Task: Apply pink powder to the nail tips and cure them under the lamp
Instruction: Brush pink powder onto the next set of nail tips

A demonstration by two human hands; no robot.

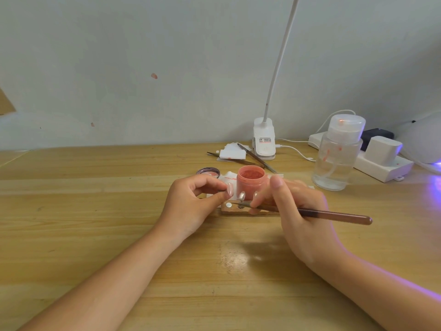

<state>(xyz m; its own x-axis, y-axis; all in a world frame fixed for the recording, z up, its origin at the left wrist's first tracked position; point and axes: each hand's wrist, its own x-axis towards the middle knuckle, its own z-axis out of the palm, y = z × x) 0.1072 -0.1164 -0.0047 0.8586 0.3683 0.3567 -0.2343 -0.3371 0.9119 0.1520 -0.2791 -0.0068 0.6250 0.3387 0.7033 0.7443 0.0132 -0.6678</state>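
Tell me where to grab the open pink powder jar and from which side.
Grip the pink powder jar round its side wall just below the threaded neck, coming from behind, probably. It stands upright with no lid, so a top grasp would dip into the powder; the left hand, right hand and brush crowd its front.

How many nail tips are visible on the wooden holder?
3: one at the left hand fingertips, one in the middle, one partly behind the right hand. More may be hidden.
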